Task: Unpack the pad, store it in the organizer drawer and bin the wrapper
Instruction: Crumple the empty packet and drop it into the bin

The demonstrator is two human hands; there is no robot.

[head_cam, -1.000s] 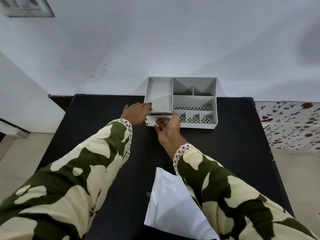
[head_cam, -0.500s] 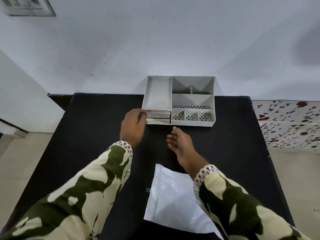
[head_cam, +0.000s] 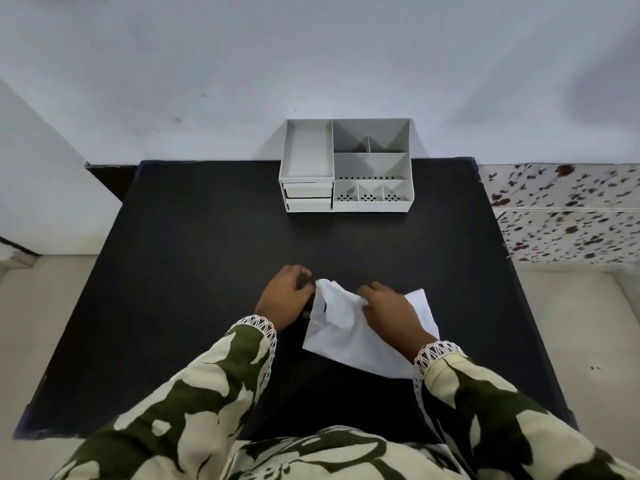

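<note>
A white plastic wrapper [head_cam: 349, 336] lies crumpled on the black table [head_cam: 194, 271], near the front edge. My left hand [head_cam: 284, 297] pinches its upper left corner. My right hand [head_cam: 391, 311] presses down on its middle with fingers curled into the plastic. The grey organizer [head_cam: 346, 166] stands at the table's far edge against the wall. Its two small drawers [head_cam: 307, 196] at the lower left are pushed in. The pad is not visible.
A floral-patterned surface [head_cam: 568, 216] sits to the right of the table. A white wall runs behind the organizer, and a white cabinet side [head_cam: 41, 188] stands at the left. No bin is in view.
Both hands left the organizer drawer, which is now shut, and moved back toward me to the wrapper. The wrapper was lying flat; now it is gripped and crumpled.
</note>
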